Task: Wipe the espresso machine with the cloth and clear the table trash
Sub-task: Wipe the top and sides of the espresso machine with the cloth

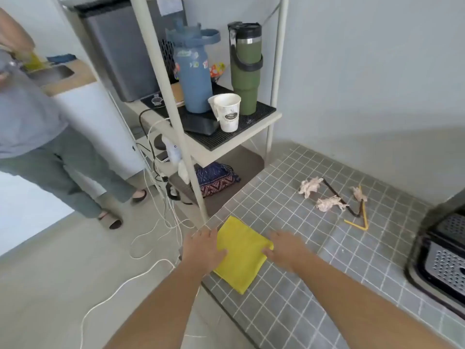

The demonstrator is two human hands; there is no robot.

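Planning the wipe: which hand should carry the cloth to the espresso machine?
Probably the right hand. It already rests on the yellow cloth, and the espresso machine sits on that side; the left hand is farther away.

My cloth (241,253) is plain bright yellow on the worktop (314,285) of small grey tiles with white grout. Toward its far edge lie pale pinkish crumpled tissues (310,186), a black straw (339,197) and a yellow straw (362,217). The espresso machine (442,250) is black with a silver perforated tray.
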